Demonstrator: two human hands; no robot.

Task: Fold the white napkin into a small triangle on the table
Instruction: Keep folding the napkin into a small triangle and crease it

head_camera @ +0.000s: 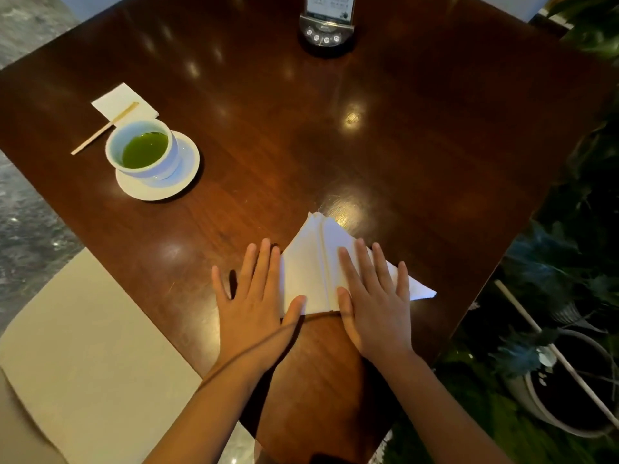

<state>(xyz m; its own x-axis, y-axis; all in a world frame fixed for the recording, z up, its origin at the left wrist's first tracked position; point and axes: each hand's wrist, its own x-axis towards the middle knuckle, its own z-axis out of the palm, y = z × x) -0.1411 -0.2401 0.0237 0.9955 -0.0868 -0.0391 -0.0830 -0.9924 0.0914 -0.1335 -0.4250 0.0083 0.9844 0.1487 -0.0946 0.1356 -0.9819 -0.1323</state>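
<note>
Hands lie flat and open on the table (368,135), and nothing is pinched or held. The right hand (375,296) presses down on the right half of the white napkin (311,262), with its fingers spread over the paper. The left hand (254,296) rests mostly on the wood just beside the napkin, and only its thumb touches the near left edge.

The step now looks like pressing the fold flat. To do it well, keep the right palm heavy so the paper cannot slide. Then rub the left fingers along the crease that runs up between the two hands, from the near edge out to the far tip. Push slowly, because thin paper bunches up fast. Check that the edges at the far tip line up before pressing hard.

The napkin is already a triangle. Its long side lies nearest the person, under and between the hands. Its top points away from the thumbs, and there the layers fan out a little, so they do not match exactly. One sharp corner sticks out past the right hand's little finger. A straight ridge goes down the middle. It may need one more fold to be small.

A cup of green tea (142,149) on a saucer (181,182) sits well apart, far beyond the left hand.
</note>
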